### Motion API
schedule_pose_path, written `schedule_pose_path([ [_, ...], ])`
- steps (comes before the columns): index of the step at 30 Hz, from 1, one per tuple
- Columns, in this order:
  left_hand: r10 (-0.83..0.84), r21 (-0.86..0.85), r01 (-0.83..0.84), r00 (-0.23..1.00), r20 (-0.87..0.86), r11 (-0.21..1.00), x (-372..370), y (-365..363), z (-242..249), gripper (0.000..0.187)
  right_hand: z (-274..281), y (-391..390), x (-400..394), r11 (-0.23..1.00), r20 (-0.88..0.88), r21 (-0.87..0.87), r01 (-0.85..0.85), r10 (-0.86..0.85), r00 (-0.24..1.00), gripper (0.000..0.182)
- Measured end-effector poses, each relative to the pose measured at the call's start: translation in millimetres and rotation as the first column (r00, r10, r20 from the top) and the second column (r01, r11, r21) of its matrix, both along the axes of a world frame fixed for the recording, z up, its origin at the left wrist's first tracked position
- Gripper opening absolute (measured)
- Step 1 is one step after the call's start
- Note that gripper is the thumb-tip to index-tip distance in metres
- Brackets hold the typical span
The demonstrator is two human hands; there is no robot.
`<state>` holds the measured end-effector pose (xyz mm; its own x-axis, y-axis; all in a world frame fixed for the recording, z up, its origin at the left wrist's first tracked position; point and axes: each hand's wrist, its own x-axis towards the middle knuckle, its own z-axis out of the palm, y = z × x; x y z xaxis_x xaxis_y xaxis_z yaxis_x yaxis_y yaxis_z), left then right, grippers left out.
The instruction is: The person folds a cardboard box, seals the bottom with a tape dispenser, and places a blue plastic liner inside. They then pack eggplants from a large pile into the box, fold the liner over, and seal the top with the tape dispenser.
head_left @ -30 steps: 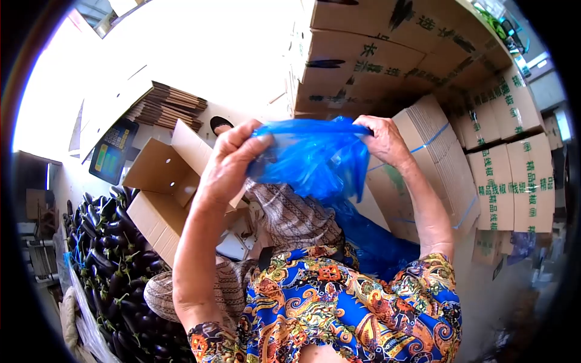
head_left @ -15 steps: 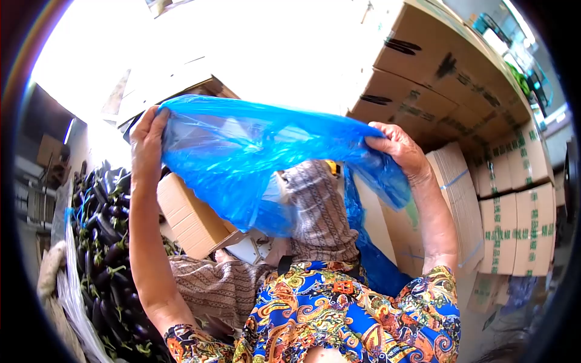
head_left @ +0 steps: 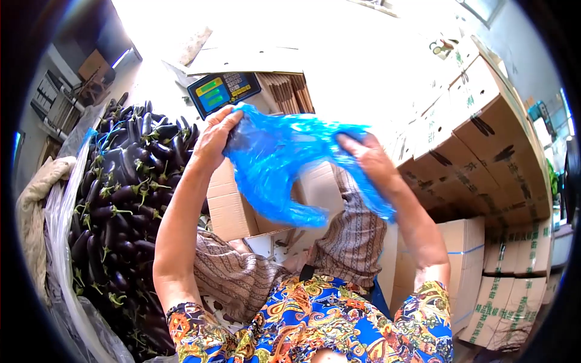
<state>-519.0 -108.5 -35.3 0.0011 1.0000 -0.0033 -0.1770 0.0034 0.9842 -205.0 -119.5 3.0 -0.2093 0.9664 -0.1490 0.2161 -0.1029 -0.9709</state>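
Note:
A thin, crumpled blue plastic bag (head_left: 272,163) hangs between my hands over my lap. My left hand (head_left: 218,134) pinches its upper left corner. Its right part is gripped by my right hand (head_left: 368,158), with a loose end dangling below the fingers. Behind and below the bag stands an open cardboard box (head_left: 231,202), partly hidden by the plastic. A digital scale display (head_left: 221,92) with lit green readouts is just beyond my left hand.
A large heap of eggplants (head_left: 124,224) lies at the left, edged by clear plastic sheeting (head_left: 57,224). Stacked printed cartons (head_left: 484,133) rise at the right, with flattened cardboard (head_left: 445,260) below them. Folded cardboard (head_left: 287,94) stands behind the bag.
My hands have come closer together, and the stretched bag has bunched up between them. The view has shifted left, showing more eggplants and the scale display.

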Motion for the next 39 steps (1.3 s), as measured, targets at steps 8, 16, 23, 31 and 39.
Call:
schedule_pose_path([
  [8, -0.015, -0.126, 0.065, 0.931, 0.364, 0.990, -12.8, -34.4, -3.2, 0.020, -71.8, 25.0, -92.9, 0.800, 0.603, 0.235, -0.552, 0.326, 0.729, 0.059],
  [16, -0.052, -0.104, 0.069, 0.986, 0.157, 0.992, 4.8, -53.0, 1.9, 0.037, -74.7, -6.1, -128.0, 0.805, 0.052, -0.053, -0.591, 0.593, 0.804, 0.046],
  [23, -0.260, -0.120, 0.233, 0.910, -0.322, 0.965, -18.1, -54.4, -14.2, 0.066, -127.5, 44.4, -101.8, 0.674, -0.774, -0.295, -0.678, 0.248, 0.583, 0.043],
  [31, -0.249, -0.189, 0.166, 0.740, -0.625, 0.968, -18.5, -46.7, -37.2, 0.031, -130.2, 54.9, -89.5, 0.759, -0.764, -0.355, -0.545, 0.100, 0.638, 0.043],
  [39, -0.050, -0.177, 0.075, 0.989, 0.141, 0.981, -5.0, -55.4, -29.8, 0.032, -90.0, 30.0, -73.4, 0.946, 0.384, 0.222, -0.235, 0.137, 0.913, 0.038],
])
